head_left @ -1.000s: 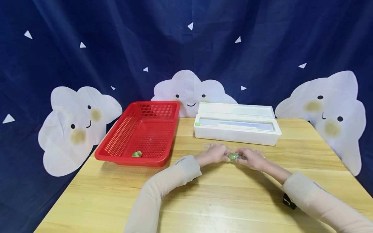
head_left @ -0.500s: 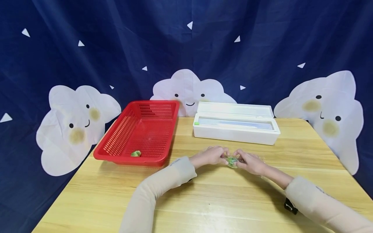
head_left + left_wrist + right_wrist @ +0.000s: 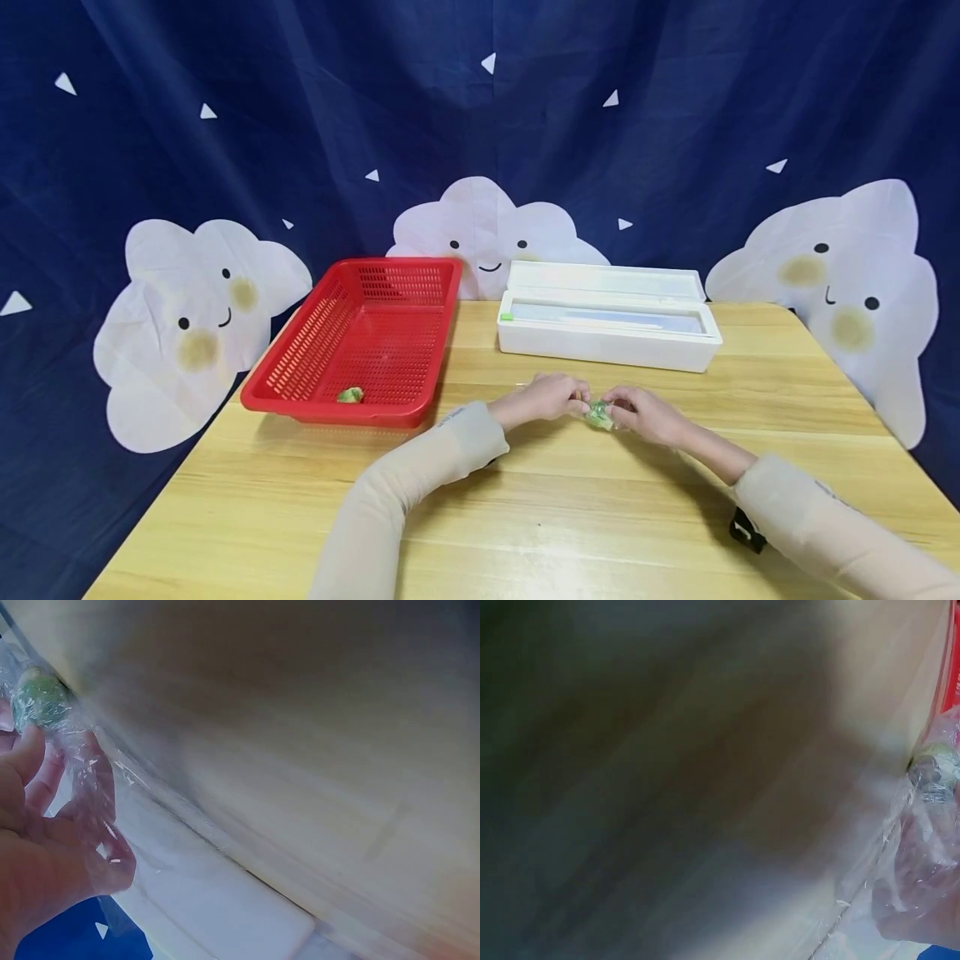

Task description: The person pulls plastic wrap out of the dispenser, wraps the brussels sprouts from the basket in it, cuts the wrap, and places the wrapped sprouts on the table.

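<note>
A small round green vegetable [image 3: 598, 417] in clear plastic wrap [image 3: 88, 769] lies low over the table between both hands. My left hand [image 3: 551, 397] pinches the wrap at the vegetable's left side; in the left wrist view, film runs across its curled fingers, close to the green vegetable [image 3: 43, 697]. From the other side my right hand [image 3: 649, 416] pinches the wrap, thumb and fingers bent toward the vegetable. The right wrist view shows this hand [image 3: 922, 874] only at its edge, partly behind film, below the wrapped vegetable [image 3: 936, 771]. Its exact kind is blurred by the film.
A red perforated basket [image 3: 405, 410] stands at the left, holding a small green-yellow vegetable piece [image 3: 350, 395]. Behind the hands sits a long white box [image 3: 600, 348], lid raised, with a green tab [image 3: 506, 317]. A dark blue curtain [image 3: 675, 100] hangs beyond the wooden table [image 3: 525, 517].
Both hands have shifted slightly left and stay beside the wrapped vegetable. Their fingers have changed position on the film, and the vegetable sits slightly lower in view. Basket and box stay put.
</note>
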`<state>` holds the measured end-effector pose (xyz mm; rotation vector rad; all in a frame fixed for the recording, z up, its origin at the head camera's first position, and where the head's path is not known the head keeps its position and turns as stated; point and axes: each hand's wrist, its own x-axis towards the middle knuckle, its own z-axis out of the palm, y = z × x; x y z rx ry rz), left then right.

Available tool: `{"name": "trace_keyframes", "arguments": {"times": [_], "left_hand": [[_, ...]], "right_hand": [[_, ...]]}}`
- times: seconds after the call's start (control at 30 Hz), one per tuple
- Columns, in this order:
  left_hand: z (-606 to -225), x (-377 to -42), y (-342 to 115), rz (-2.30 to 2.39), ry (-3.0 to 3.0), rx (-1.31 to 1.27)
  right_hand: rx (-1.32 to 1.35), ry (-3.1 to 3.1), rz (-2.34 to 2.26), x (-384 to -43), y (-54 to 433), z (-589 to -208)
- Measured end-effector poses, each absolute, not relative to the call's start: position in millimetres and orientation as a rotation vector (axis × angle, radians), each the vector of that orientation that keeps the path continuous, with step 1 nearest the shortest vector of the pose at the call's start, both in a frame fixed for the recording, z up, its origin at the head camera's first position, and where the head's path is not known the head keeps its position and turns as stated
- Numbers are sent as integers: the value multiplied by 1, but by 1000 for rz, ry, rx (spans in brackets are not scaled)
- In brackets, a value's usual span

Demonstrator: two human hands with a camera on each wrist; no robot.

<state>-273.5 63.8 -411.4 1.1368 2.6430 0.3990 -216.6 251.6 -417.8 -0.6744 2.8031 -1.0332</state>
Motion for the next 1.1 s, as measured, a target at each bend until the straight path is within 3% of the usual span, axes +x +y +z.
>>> {"name": "trace_keyframes", "arguments": {"times": [0.13, 0.4, 1.1], "left_hand": [[-410, -273, 67, 403, 2661, 1091], [-413, -274, 67, 386, 2686, 1085], [-417, -271, 79, 192, 2837, 1153]], "right_hand": [[-639, 2967, -919, -214, 251, -417], [-913, 3211, -662, -208, 241, -421], [-838, 2981, -722, -222, 252, -416]]}}
